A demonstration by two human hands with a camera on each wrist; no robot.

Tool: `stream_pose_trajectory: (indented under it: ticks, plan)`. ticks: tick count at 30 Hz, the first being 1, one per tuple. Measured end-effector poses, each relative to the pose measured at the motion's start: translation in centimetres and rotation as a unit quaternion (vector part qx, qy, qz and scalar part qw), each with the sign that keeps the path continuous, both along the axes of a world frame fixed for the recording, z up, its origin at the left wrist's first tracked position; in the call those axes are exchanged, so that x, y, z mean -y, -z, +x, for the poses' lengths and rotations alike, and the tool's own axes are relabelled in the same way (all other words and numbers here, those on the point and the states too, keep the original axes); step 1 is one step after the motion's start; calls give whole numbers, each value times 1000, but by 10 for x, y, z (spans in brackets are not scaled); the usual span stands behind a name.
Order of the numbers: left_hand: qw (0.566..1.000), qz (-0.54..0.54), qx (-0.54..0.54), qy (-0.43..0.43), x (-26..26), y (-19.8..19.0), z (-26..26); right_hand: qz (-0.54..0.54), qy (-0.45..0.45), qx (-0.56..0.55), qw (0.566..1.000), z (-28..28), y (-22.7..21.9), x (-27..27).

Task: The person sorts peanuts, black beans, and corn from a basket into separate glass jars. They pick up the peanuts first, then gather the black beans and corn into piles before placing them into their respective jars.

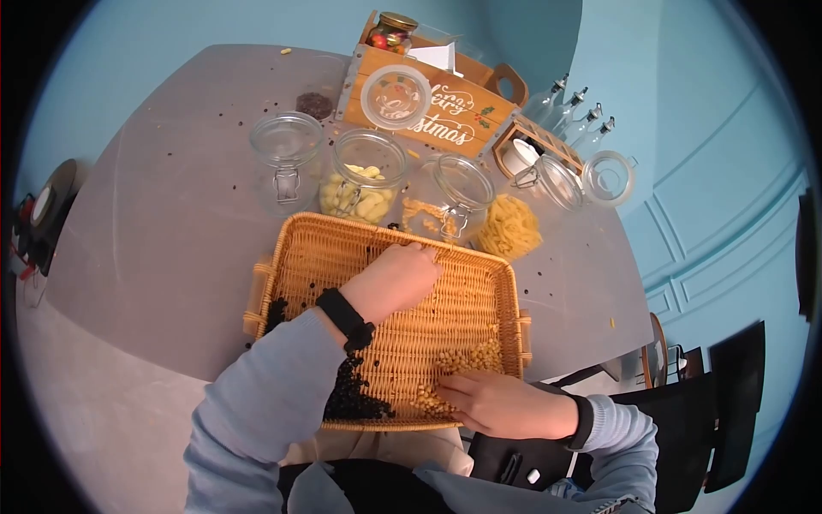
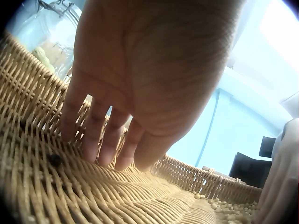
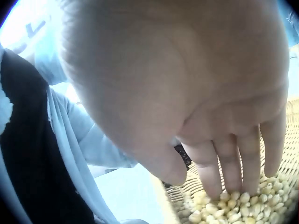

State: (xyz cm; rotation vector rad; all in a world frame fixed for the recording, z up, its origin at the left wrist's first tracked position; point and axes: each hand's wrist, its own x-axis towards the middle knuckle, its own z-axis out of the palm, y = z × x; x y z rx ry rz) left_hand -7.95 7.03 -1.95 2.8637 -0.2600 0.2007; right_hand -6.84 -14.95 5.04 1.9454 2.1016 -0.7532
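While both hands work inside it, the layout reads like this:

Basket: a shallow wicker basket (image 1: 479, 287) sits on the tabletop (image 1: 171, 231) just in front of the person, low-walled, so loose bits stay in while fingers reach every corner.

Left hand: the left hand (image 1: 398, 278) lies palm down near the far rim, fingers straight and close together, tips pressing the weave; it holds nothing. The left wrist view shows a single dark bean (image 2: 55, 159) just beside the fingertips (image 2: 96, 151).

Right hand: the right hand (image 1: 492, 403) rests flat at the near right corner, fingers extended onto the pale kernels (image 1: 467, 360), touching rather than gripping them, as the right wrist view confirms.

Dark pile: black beans (image 1: 351, 394) are heaped at the near left edge, apart from the pale kernels, so the two kinds sit in separate corners.

Jars: open clip-top jars (image 1: 368, 176) stand just behind the basket, lids swung back, within easy reach; one holds pale lumps, another pasta (image 1: 509, 227).

Behind: a wooden crate (image 1: 428, 107) with lettering, and bottles (image 1: 574, 111) beside it.
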Motion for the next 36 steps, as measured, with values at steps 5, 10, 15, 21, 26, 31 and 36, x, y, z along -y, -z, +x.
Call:
stream_pose_trajectory:
  ticks: [5,10,15,21,26,31,36]
  plan:
    - [1000,-8,14,1,0,3,1,31,77,26,996,28,-2,2]
    - [1000,-7,4,-2,-1,4,1,237,101,244,935,62,42,21]
    - [1000,-30,2,-6,-1,4,2,104,120,166,973,31,19,32]
    - [999,-37,10,-6,0,1,-1,127,147,108,975,23,11,11]
    - [999,-39,26,-3,-2,1,-2,161,16,-20,987,22,29,-2]
    - [999,-40,30,2,-2,1,-2,175,-61,-13,983,9,31,7]
    - [999,-26,20,-8,-1,2,0,72,-26,-51,996,10,17,3]
